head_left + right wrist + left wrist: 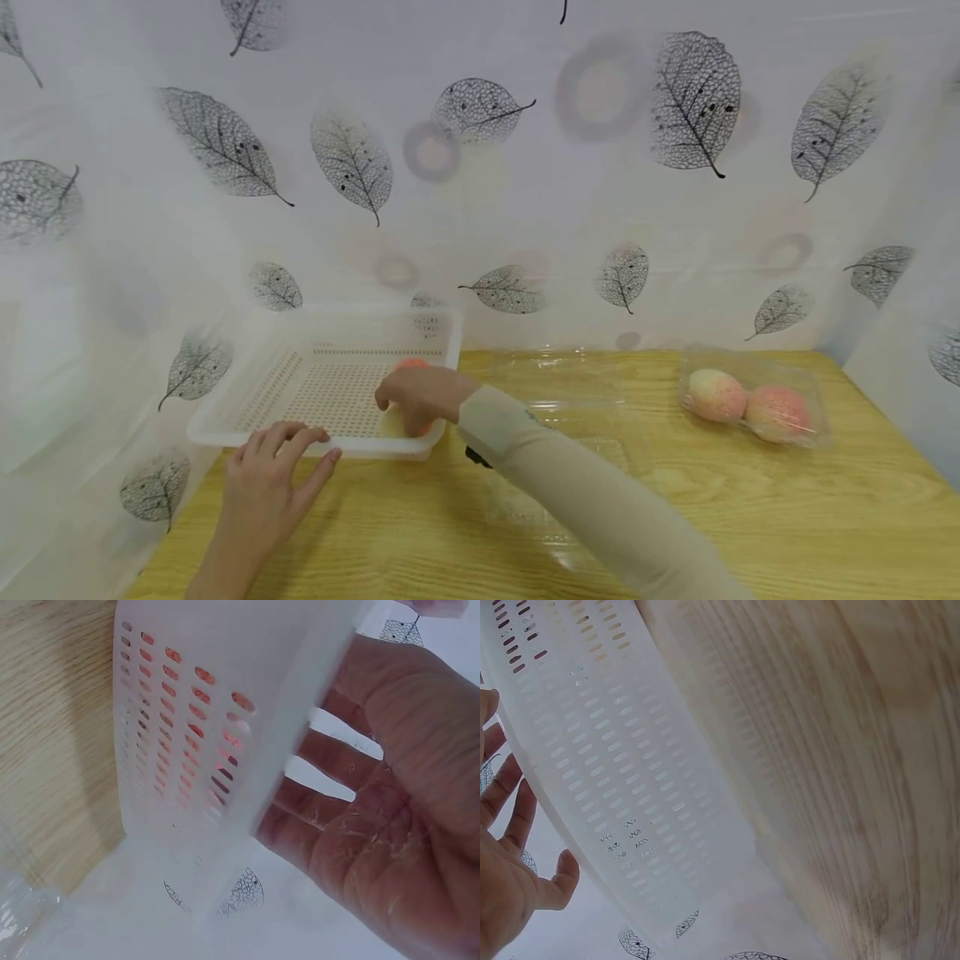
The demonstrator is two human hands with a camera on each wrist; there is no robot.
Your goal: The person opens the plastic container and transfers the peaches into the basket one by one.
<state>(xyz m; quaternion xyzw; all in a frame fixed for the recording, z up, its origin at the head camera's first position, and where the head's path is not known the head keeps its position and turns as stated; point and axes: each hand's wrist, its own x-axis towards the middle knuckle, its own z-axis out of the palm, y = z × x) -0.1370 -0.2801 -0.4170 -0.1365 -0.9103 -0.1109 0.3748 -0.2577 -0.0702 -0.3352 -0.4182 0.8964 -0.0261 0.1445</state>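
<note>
A white plastic basket [337,402] with slotted walls stands at the left of the table. My left hand [270,475] is at its near rim, fingers loosely bent and thumb apart. In the left wrist view those fingers [523,802] lie along the rim of the basket [622,757]. My right hand [423,396] reaches over the basket's right side, fingers pointing down inside among reddish, peach-like fruit [411,364]. Through the slots in the right wrist view, red fruit [196,712] shows; the basket wall hides my right fingertips, and I cannot tell whether they grip a fruit.
A clear plastic clamshell box [555,408] lies spread on the table, partly under my right forearm. Two pink-yellow fruits [780,412] sit in a clear pack at the far right. A leaf-printed sheet [570,208] hangs behind and beside the wooden table [832,517].
</note>
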